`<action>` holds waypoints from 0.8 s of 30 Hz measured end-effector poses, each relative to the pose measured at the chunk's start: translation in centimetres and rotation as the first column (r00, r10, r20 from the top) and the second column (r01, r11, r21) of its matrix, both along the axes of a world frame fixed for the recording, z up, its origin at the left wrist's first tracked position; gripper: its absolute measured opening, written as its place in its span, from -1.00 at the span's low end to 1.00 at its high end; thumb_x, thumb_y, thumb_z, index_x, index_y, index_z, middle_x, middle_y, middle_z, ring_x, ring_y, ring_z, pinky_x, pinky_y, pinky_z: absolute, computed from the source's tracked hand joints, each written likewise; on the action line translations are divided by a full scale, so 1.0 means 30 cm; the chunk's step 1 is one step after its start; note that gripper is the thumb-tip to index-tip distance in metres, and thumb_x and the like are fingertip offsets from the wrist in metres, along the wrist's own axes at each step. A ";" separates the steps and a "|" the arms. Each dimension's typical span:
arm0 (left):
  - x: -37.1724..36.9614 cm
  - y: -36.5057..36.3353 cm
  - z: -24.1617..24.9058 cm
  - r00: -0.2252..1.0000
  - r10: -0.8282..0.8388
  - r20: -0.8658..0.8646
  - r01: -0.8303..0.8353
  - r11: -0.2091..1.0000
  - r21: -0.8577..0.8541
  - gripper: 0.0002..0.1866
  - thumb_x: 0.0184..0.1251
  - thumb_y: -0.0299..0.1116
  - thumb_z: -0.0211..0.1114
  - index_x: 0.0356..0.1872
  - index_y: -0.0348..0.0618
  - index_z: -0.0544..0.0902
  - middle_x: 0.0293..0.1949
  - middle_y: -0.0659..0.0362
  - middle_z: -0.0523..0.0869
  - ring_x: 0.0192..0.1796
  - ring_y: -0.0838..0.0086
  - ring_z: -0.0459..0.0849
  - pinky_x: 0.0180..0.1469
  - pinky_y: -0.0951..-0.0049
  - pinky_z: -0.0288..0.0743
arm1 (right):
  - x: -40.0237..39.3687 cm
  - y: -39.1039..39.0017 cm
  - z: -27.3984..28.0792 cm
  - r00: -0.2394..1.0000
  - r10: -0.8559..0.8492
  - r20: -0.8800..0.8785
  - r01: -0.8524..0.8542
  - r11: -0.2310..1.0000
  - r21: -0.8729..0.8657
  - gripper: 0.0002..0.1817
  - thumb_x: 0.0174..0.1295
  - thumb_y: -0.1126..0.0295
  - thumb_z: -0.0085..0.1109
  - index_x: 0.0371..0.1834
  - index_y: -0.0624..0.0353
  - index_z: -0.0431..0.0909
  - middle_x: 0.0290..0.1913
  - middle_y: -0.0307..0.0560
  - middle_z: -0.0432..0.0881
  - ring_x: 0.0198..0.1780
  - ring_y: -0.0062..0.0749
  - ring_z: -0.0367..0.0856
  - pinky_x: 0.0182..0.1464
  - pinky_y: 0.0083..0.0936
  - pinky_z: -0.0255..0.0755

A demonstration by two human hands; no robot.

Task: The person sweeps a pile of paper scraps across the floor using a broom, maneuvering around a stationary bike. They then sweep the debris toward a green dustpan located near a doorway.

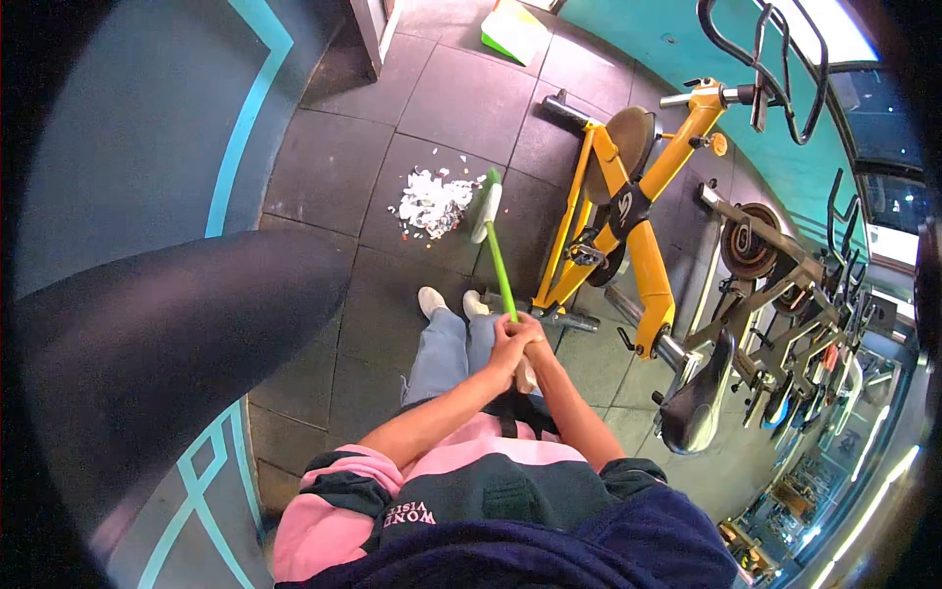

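Both of my hands are wrapped round the green handle of a broom [501, 270] in front of my waist. My left hand [506, 350] and my right hand [533, 337] overlap, closed together. A pale end piece sticks out below them toward my body; I cannot make out exactly what it is. The broom's white and green head rests on the floor just right of a pile of white scraps [432, 203]. Small loose bits, some reddish or orange, lie scattered round the pile. My light shoes stand just below it.
A yellow exercise bike [623, 211] stands close on the right, with more bikes [785, 285] lined up behind it. A white and green dustpan [515, 33] lies on the tiled floor [461, 93] ahead. A large dark blurred shape [186, 344] fills the left, before a grey wall [128, 128].
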State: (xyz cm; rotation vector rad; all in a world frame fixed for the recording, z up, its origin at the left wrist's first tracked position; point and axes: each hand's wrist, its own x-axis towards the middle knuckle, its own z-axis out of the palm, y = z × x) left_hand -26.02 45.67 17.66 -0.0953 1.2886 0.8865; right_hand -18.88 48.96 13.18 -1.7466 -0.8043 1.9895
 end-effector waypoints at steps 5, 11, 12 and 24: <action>0.073 0.007 0.045 0.959 0.112 0.259 -0.115 0.993 -0.007 -0.12 -0.23 -0.26 0.30 0.19 -0.09 0.01 0.01 -0.01 0.25 0.07 0.24 0.30 0.06 0.33 0.24 | 0.106 0.003 0.058 0.979 0.131 0.156 -0.163 0.964 0.212 -0.76 -0.12 0.46 0.10 -0.35 0.26 0.34 -0.52 -0.17 0.42 -0.50 -0.56 0.35 -0.50 -0.59 0.28; 0.105 0.114 0.062 0.932 0.066 0.356 -0.072 0.997 0.005 -0.07 -0.20 -0.26 0.28 0.23 -0.07 -0.10 0.03 -0.03 0.21 0.10 0.23 0.27 0.09 0.32 0.22 | 0.141 0.095 0.047 0.947 0.013 0.321 -0.083 0.975 0.206 -0.72 -0.16 0.45 0.08 -0.34 0.30 0.32 -0.54 -0.11 0.41 -0.53 -0.47 0.35 -0.52 -0.51 0.27; 0.107 0.137 0.069 0.937 0.047 0.347 -0.045 0.999 -0.012 -0.09 -0.17 -0.23 0.29 0.23 -0.06 -0.08 0.02 -0.03 0.24 0.07 0.23 0.31 0.06 0.32 0.26 | 0.151 0.120 0.032 0.947 0.022 0.320 -0.092 0.974 0.206 -0.72 -0.16 0.45 0.08 -0.34 0.30 0.32 -0.54 -0.11 0.41 -0.53 -0.47 0.35 -0.52 -0.51 0.27; 0.096 0.435 -0.034 0.956 -0.258 -0.140 0.238 0.961 -0.142 -0.23 0.09 -0.01 0.14 0.26 0.07 -0.05 -0.13 -0.07 0.49 -0.48 0.32 0.56 -0.70 0.50 0.38 | 0.183 0.439 -0.358 0.651 0.611 0.450 -0.731 0.664 0.157 -0.82 -0.10 0.45 0.06 -0.45 0.34 0.40 -0.57 0.00 0.49 -0.61 -0.43 0.42 -0.63 -0.45 0.29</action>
